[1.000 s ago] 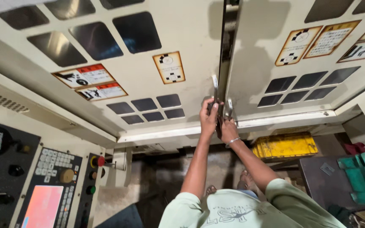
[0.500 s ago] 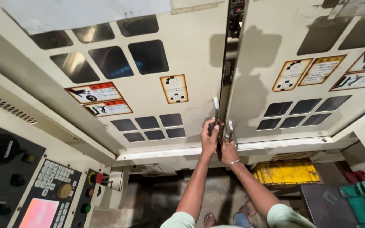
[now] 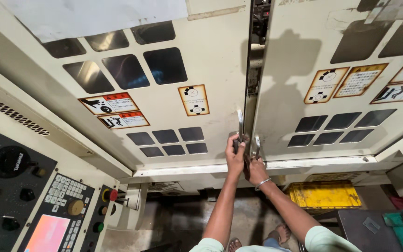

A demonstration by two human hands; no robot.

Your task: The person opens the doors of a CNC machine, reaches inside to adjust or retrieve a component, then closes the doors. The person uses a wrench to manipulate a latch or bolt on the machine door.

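While view tilts down since earlier, hands point(image 3: 246, 161) stay clamped on door handles point(image 3: 248, 135).

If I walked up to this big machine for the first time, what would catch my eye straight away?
First, the two bare hands in the middle: the left hand and the right hand each grip a metal door handle where two large cream doors meet, a narrow gap between them. Next, the warning stickers and dark windows across both doors. At lower left sits a dark control panel with knobs, coloured buttons and a glowing screen.
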